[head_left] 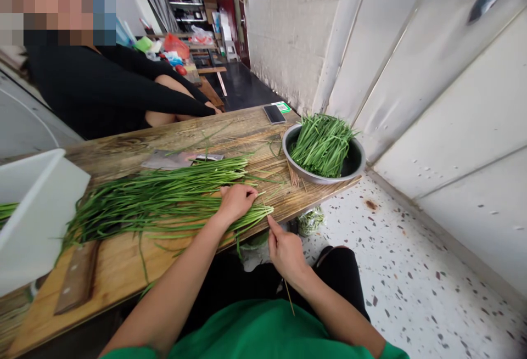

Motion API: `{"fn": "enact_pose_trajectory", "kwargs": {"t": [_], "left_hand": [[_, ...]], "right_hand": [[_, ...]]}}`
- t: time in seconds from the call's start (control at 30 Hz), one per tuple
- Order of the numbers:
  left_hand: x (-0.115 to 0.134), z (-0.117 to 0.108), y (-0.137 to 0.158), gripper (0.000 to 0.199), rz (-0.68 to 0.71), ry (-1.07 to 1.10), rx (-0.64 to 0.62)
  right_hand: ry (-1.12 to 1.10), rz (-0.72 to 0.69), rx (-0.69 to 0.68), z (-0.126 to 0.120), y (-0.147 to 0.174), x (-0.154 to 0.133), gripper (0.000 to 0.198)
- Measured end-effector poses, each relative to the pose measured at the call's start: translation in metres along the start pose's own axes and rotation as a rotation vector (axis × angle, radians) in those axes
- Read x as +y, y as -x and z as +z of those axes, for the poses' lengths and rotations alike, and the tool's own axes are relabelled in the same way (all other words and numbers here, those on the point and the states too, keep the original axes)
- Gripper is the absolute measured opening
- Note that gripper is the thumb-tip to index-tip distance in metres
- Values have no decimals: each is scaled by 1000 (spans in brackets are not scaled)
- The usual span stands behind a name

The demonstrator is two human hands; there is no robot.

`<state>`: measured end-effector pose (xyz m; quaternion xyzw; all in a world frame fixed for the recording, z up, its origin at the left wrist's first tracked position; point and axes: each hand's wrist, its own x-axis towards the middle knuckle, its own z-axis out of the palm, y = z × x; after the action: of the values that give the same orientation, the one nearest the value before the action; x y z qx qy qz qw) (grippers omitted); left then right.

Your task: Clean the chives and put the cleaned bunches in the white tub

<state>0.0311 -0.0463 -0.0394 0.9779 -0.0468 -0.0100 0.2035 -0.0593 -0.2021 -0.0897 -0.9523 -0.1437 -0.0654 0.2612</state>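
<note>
Long garlic chives lie across the wooden cutting board, their pale cut ends to the right. My left hand rests on the near bunch, thumb and fingers closed on chives close to those ends. A thin bamboo skewer is gripped in my right hand; its tail sticks out below my palm and its upper part meets the chive ends. Whether the tip has passed through all the stems I cannot tell. Behind the bunch lies a cleaver, partly covered by chives.
A metal bowl heaped with cut chives stands at the table's right end, over loose skewers. A phone lies at the far edge. A white bin is at left, near a wooden handle. Another person sits across.
</note>
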Motion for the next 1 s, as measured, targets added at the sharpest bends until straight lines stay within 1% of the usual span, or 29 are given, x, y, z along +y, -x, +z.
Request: {"fn": "enact_pose_trajectory", "kwargs": {"t": [0.43,0.67,1.0], "left_hand": [[-1,0,-1,24,8,7,-23],[-1,0,-3,24,-19,12,-29],[-4,0,-4,25,2,23,-55]], "right_hand": [[-10,-20,20,3,-1,3,43],[2,-25,18,4,-1,5,43],[1,-18,10,3,-1,4,42]]}}
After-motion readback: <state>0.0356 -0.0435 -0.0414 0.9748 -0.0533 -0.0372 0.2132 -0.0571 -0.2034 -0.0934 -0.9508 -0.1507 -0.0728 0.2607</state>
